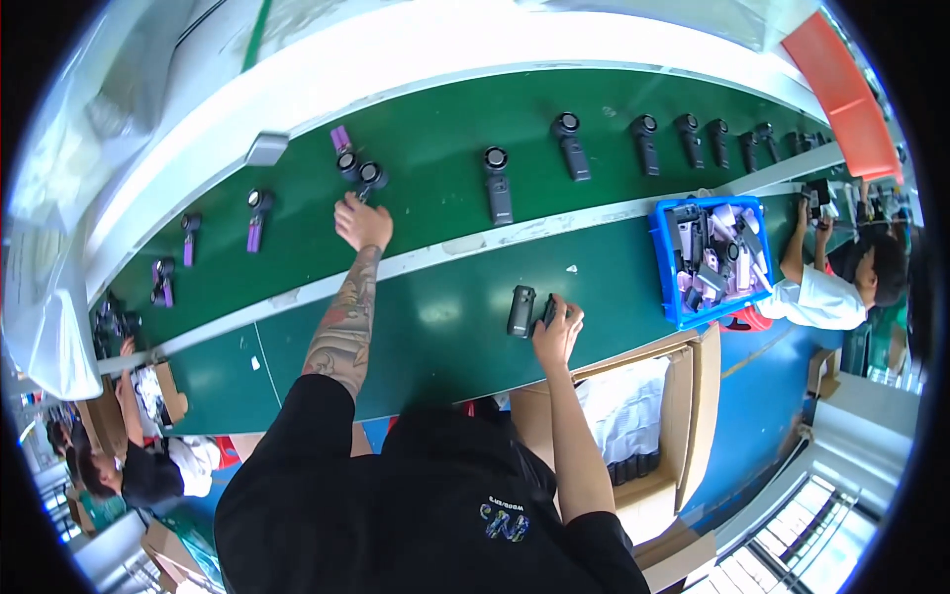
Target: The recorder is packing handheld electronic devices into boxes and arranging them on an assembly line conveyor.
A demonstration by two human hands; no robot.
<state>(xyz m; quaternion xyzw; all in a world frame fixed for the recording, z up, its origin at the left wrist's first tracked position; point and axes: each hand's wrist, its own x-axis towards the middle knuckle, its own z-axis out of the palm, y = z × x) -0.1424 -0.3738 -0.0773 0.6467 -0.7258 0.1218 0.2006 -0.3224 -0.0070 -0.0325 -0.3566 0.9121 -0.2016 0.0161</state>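
Fans lie along the belt, heads joined to handles; loose pieces are still heaped in the bin.
Below both hands, the shirt carries printed lettering. The right hand is curled closed around a dark piece; a dark handle lies just left of that grip, with the bin well to its right. Farther out, the left hand has bent fingers at one fan's lower end, whether gripping, I cannot tell; a purple fan lies just beyond. Any marks on the fans are too small to read.
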